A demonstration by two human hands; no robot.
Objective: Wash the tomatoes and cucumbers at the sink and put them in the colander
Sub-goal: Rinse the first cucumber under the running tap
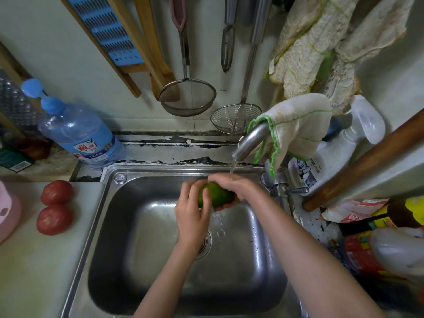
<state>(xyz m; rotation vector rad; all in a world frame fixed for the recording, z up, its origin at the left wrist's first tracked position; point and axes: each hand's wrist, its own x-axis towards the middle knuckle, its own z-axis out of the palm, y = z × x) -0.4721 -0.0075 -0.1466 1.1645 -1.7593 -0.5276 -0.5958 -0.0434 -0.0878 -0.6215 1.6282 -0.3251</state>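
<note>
Mid-frame, under the stream from the tap (250,141), the left grip (192,214) and right grip (231,187) both clamp the cucumber (218,196) above the sink (137,226). Its wet skin looks slippery, so a loose rub could drop it. Two tomatoes (57,192) wait on the table (34,271), left.

I see a pale countertop (34,271) with a steel sink (96,226) set into it. Left of the sink, two red tomatoes lie on the counter, the rear tomato (57,192) just beside the front tomato (54,219). A pink object (6,212) sits at the far left, cut off by the frame. A large blue water bottle (80,136) stands at the back left. Right of the sink, bottles (367,255) and a printed bag (353,211) crowd the counter.
</note>
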